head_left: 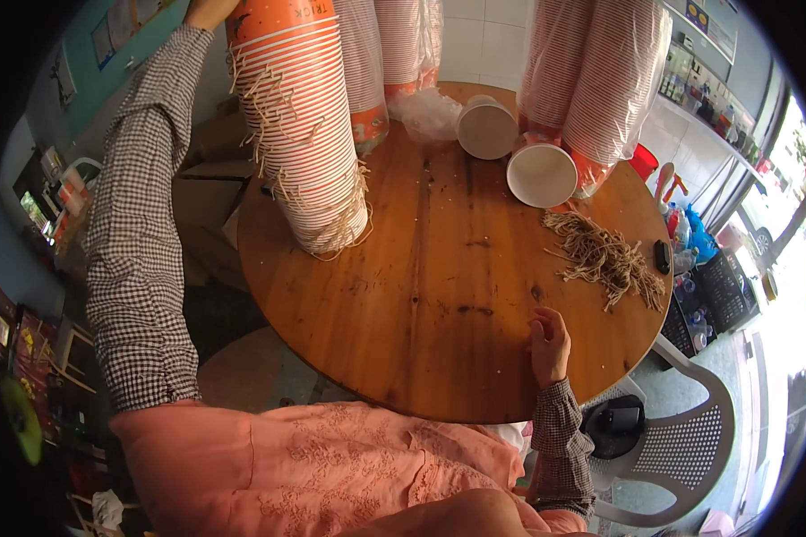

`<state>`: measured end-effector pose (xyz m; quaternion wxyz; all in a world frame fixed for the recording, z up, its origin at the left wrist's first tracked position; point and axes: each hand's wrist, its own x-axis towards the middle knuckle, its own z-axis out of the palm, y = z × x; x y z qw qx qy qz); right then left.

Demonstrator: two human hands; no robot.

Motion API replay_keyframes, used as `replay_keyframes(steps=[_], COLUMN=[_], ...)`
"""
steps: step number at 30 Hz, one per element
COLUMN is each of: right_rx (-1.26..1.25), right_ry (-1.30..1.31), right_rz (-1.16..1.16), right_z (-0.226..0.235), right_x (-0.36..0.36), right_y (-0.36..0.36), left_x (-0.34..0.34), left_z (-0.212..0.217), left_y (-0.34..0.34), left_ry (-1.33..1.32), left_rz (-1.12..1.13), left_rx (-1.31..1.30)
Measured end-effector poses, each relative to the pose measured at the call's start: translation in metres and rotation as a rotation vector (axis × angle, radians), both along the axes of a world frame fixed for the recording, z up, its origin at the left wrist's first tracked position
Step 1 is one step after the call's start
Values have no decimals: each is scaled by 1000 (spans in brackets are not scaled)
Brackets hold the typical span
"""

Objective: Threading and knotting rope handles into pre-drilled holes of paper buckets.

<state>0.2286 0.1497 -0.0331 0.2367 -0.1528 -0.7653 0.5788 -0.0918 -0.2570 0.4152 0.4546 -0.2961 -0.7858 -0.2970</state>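
A tall stack of orange-and-white paper cups (300, 134) with string handles stands on the round wooden table (421, 295) at the left. My left hand (210, 11) reaches up to the top of that stack, mostly out of the picture, so its grip is hidden. My right hand (549, 345) rests on the table near the front edge, fingers loosely curled, holding nothing. A heap of tan paper strings (604, 255) lies to the right of it. Two loose cups (485, 127) (542, 174) lie on their sides at the back.
More wrapped stacks of cups (591, 72) stand at the back of the table. A small black object (662, 257) lies by the strings. A white plastic chair (690, 438) with a black pouch (618, 421) stands at the right. Cardboard boxes (206, 188) sit left of the table.
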Motion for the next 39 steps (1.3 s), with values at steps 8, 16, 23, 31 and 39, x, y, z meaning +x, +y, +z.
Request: replay_keyframes(steps=[8,16,23,31,39], right_rx=[-55,-294,-159,217,279], right_ry=[49,140,198,139,164], right_rz=[-5,26,-189,-546,-564], right_z=[-1,24,-1,-5,-15], right_x=[-8,-84,-212,-297,-311], right_y=[10,40,95,172,167], left_x=[20,52,28,-10,-72], left_z=[-38,-204,-421,-451,-461], left_y=[17,139,211,285,358], left_ry=[336,323,-260,-692,-719], left_rz=[70,-492,-557,-559,-657], left_rx=[56,-234,-142,-19,348])
